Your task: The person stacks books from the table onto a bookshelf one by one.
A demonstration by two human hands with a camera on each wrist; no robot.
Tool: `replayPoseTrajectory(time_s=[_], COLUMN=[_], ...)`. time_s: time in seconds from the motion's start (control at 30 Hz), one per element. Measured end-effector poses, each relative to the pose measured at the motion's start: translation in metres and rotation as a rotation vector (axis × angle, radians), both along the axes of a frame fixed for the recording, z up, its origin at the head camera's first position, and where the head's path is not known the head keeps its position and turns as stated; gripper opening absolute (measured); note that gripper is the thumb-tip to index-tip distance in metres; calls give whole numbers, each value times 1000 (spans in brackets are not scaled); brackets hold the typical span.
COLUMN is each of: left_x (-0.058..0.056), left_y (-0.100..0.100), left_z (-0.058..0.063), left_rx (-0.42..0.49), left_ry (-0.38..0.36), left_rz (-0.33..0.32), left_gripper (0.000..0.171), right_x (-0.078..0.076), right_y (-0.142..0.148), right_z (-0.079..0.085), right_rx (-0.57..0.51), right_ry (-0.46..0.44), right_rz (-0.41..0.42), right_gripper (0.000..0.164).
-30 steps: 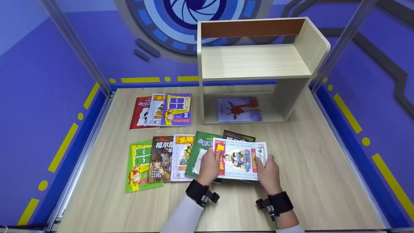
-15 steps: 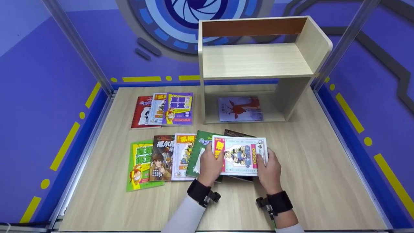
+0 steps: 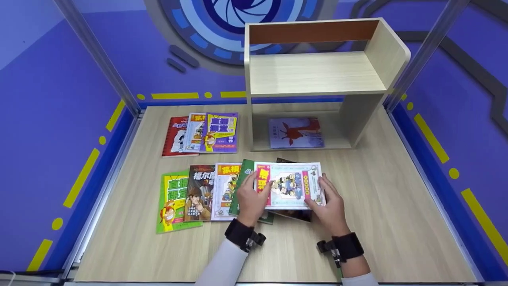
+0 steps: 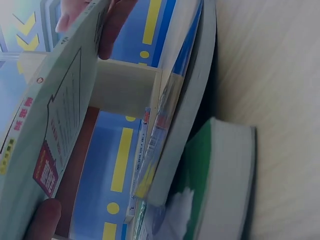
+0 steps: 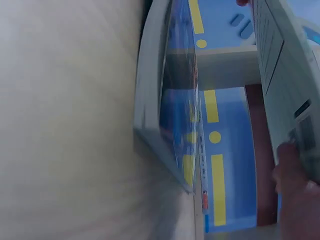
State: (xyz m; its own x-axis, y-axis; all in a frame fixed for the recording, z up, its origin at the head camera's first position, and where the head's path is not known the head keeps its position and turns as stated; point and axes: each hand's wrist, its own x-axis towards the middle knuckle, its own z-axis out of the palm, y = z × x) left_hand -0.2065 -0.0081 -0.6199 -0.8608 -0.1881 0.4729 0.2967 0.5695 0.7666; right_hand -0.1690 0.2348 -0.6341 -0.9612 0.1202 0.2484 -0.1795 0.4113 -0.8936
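A white-and-pink comic book lies sideways between both hands, raised above the other books. My left hand grips its left end, thumb on the cover. At its right end, my right hand pinches it the same way. The wrist views show the underside of this comic book and fingers at its edge. Partly hidden beneath it are a green book and a dark-covered book.
Left of the hands lie a white comic, a brown detective book and a green-yellow book. Farther back is a purple book overlapping two others. A wooden bookshelf stands behind, a giraffe picture book in its lower compartment.
Both hands have shifted the held comic book slightly left and toward the bookshelf, so it covers more of the green book. The other books lie as before.
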Motion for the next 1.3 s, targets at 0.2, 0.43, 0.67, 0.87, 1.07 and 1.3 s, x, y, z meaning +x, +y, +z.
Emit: replayPoseTrajectory(time_s=[0.2,0.43,0.67,0.87,1.07,1.3], left_x=[-1,-7,-35,-80,-128,-166], left_y=[-10,-20,-19,-13,3,18], left_z=[7,16,24,36,35,15], left_rx=[-38,-153,-205,-234,-263,-362], left_ry=[-206,-491,-477,-476,-451,-404], left_rz=[-147,-410,-534,-557,-558,-510], left_gripper=[90,114,110,112,111,104], right_x=[-4,-15,-43,-87,-137,-179], right_y=[15,30,44,55,73,74], right_z=[0,-4,-8,8,20,21], right_rx=[77,122,115,124,65,112], right_ry=[-43,-87,-138,-171,-211,-215], right_rz=[185,222,220,227,274,308], right_gripper=[103,96,94,98,99,98])
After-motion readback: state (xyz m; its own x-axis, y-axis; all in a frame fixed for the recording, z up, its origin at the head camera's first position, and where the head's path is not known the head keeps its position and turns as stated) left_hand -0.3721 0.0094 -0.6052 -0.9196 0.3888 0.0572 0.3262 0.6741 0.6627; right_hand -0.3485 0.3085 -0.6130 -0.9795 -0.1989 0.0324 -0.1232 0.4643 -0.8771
